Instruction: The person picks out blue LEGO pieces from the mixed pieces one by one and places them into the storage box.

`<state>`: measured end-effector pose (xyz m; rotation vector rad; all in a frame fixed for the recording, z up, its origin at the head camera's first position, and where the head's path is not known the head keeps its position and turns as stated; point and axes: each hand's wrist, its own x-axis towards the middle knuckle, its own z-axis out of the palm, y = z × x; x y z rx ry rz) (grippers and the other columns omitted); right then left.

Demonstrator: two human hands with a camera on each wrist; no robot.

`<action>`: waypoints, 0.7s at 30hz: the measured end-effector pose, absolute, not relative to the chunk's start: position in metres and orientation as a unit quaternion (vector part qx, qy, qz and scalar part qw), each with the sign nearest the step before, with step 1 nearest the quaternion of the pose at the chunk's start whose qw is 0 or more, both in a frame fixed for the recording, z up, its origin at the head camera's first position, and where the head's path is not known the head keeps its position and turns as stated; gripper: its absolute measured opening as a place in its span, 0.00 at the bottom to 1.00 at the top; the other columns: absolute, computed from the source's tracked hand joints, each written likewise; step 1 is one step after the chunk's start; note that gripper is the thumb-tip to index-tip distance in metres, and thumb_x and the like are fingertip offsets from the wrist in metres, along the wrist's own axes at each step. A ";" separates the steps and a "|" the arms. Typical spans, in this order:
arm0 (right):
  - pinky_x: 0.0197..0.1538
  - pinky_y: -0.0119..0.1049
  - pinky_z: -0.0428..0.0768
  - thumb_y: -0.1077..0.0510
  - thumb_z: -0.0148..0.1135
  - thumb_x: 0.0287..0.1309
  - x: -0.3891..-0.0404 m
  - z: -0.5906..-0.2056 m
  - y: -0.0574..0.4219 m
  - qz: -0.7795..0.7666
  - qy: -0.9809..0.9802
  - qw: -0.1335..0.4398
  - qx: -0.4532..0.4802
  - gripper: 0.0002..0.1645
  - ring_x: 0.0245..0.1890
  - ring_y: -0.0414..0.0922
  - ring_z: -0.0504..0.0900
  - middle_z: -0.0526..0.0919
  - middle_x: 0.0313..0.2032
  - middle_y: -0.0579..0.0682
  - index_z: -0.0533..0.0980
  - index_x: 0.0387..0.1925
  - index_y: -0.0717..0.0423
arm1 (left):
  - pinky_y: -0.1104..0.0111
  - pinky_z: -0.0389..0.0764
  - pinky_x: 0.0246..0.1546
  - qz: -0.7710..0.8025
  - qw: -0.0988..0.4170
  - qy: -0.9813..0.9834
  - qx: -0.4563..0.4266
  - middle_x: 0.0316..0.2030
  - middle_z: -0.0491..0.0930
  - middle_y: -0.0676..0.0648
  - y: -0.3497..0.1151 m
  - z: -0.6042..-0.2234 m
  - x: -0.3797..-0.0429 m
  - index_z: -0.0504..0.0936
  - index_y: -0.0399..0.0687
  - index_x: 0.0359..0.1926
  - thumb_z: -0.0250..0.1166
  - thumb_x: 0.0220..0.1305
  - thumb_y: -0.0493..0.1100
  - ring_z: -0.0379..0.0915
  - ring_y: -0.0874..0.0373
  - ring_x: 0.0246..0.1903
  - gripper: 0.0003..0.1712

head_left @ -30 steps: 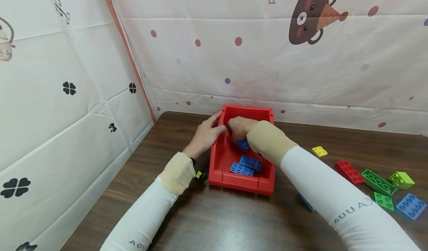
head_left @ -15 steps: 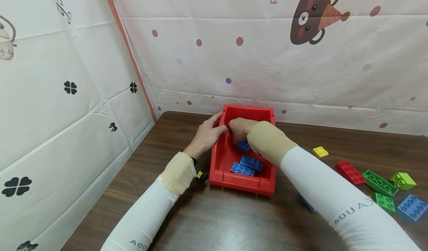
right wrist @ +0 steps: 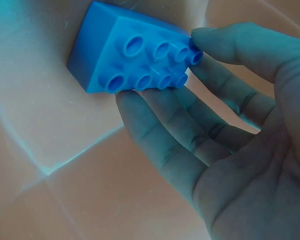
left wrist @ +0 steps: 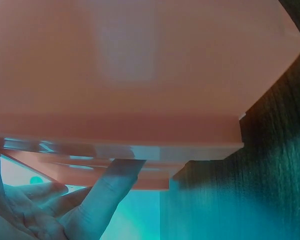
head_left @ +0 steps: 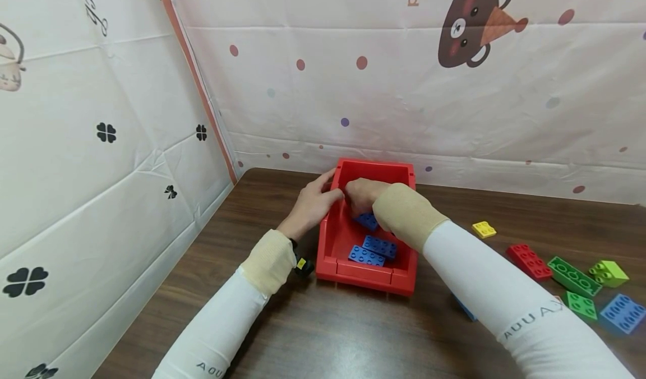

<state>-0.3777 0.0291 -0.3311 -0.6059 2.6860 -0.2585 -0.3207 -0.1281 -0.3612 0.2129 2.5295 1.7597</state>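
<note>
My right hand [head_left: 364, 194] reaches into the far part of a red bin [head_left: 339, 239], partly covering a blue toy brick [head_left: 367, 220]. In the right wrist view, thumb and fingertips pinch that studded blue brick [right wrist: 140, 60] against the bin's inside. On the bin's left rim, my left hand [head_left: 309, 206] grips the edge; the left wrist view shows a finger [left wrist: 110, 192] bent over the rim, other fingers partly hidden. Two more blue bricks, one brick [head_left: 379, 246] beside the other brick [head_left: 366, 255], lie near the bin's front end.
Loose bricks lie to the right on the brown table [head_left: 323, 334]: yellow [head_left: 484, 229], red [head_left: 529, 260], long green [head_left: 573, 276], short green [head_left: 580, 305], lime [head_left: 608, 273] and light blue [head_left: 623, 313]. A blue piece [head_left: 465, 307] is partly under the right sleeve. Patterned sheeting [head_left: 313, 104] borders the table.
The head view has shifted very slightly. Both hands keep their places at the bin, and the bricks lie as before.
</note>
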 end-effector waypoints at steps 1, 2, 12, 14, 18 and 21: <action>0.66 0.55 0.79 0.63 0.72 0.64 -0.378 -0.331 0.029 -0.091 0.954 0.188 -0.216 0.22 0.48 0.52 0.85 0.87 0.46 0.50 0.82 0.58 0.52 | 0.46 0.87 0.50 0.569 0.026 0.819 0.069 0.64 0.78 0.40 -0.128 -0.361 -0.321 0.62 0.58 0.83 0.57 0.74 0.42 0.84 0.37 0.53 0.39; 0.66 0.55 0.79 0.63 0.72 0.64 -0.378 -0.332 0.029 -0.092 0.954 0.188 -0.215 0.22 0.48 0.52 0.85 0.87 0.46 0.50 0.82 0.59 0.52 | 0.46 0.87 0.50 0.569 0.027 0.819 0.069 0.64 0.78 0.40 -0.128 -0.361 -0.321 0.61 0.58 0.83 0.57 0.74 0.42 0.84 0.37 0.53 0.39; 0.64 0.56 0.81 0.62 0.75 0.61 -0.383 -0.333 0.027 -0.083 0.955 0.188 -0.216 0.20 0.46 0.52 0.85 0.88 0.44 0.49 0.84 0.55 0.51 | 0.46 0.87 0.50 0.567 0.022 0.821 0.066 0.63 0.79 0.40 -0.127 -0.360 -0.321 0.62 0.57 0.83 0.58 0.73 0.42 0.84 0.37 0.53 0.39; 0.64 0.56 0.81 0.62 0.75 0.61 -0.388 -0.338 0.027 -0.080 0.955 0.187 -0.214 0.20 0.45 0.52 0.85 0.88 0.44 0.50 0.84 0.56 0.51 | 0.46 0.87 0.51 0.564 0.020 0.823 0.066 0.63 0.79 0.40 -0.127 -0.360 -0.320 0.62 0.56 0.83 0.58 0.73 0.42 0.84 0.37 0.53 0.39; 0.62 0.56 0.82 0.61 0.75 0.60 -0.400 -0.349 0.028 -0.082 0.956 0.186 -0.209 0.20 0.44 0.51 0.85 0.88 0.42 0.49 0.84 0.54 0.50 | 0.46 0.87 0.51 0.562 0.017 0.824 0.069 0.63 0.79 0.40 -0.127 -0.360 -0.320 0.62 0.56 0.83 0.57 0.74 0.43 0.84 0.37 0.53 0.39; 0.60 0.55 0.84 0.60 0.76 0.60 -0.402 -0.351 0.027 -0.085 0.956 0.185 -0.210 0.19 0.43 0.51 0.86 0.88 0.41 0.49 0.84 0.53 0.50 | 0.47 0.87 0.51 0.562 0.018 0.824 0.067 0.63 0.79 0.40 -0.127 -0.361 -0.320 0.62 0.56 0.83 0.58 0.73 0.43 0.84 0.38 0.53 0.39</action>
